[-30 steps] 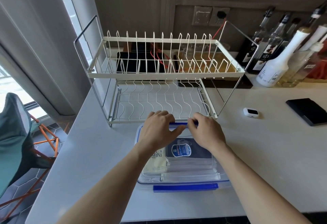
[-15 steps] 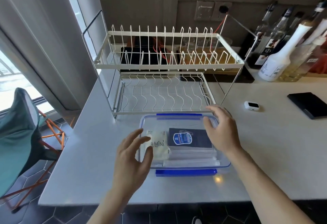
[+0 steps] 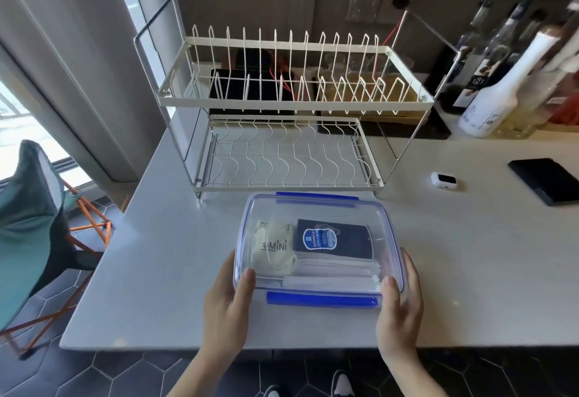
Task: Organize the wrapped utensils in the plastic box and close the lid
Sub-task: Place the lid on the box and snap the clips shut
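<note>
Clear plastic box [image 3: 316, 208], rectangular with rounded corners, sits on the pale grey matte surface [image 3: 163, 271] just in front of the dish rack [image 3: 291, 108]. Transparent lid [image 3: 344, 218] is on the box; blue latch strips visible at the far edge and at the near edge [image 3: 321, 299].

Contents seen through the lid:
- cream-coloured soft packet [image 3: 274, 249], left side, printed "MiNi" in dark letters;
- dark navy flat packet [image 3: 333, 241], right of it, with a blue-and-white label; label text too small to read;
- wrapped utensils [image 3: 332, 274], long translucent white sleeves lying crosswise along the near side.

Left hand [image 3: 227, 302] grasps the near left corner of the box, thumb over the lid, fingers down the side wall. Right hand [image 3: 399, 305] grasps the near right corner likewise, thumb on the lid edge.

Dish rack: two tiers, white-coated wire, upright prongs above, wavy wires below.

Right side of the surface: small white rounded device [image 3: 444, 180], flat black rectangular object [image 3: 546, 184], white bottle [image 3: 492, 96] among glass bottles; one dark label reads "183".
</note>
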